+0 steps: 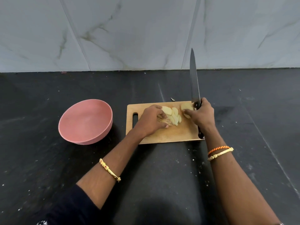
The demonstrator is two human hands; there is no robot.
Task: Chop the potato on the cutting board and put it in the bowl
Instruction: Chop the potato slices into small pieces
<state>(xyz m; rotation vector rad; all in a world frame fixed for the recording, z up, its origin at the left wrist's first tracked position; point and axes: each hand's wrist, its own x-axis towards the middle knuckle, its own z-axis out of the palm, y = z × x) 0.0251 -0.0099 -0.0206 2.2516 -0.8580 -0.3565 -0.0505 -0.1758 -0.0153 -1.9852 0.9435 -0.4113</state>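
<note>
Wooden board — left hand gathers slices; right hand grips knife.

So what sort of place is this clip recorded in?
Most likely a home kitchen counter: a dark stone worktop against a marble-look tiled wall, with a wooden cutting board holding potato slices, a pink bowl, and a knife in the right hand.

Black counter — bowl; cutting board

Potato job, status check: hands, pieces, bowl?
Left hand grips slices on cutting board. Right hand holds knife, blade up, beside uncut chunk. Pink bowl empty, path clear.
</note>
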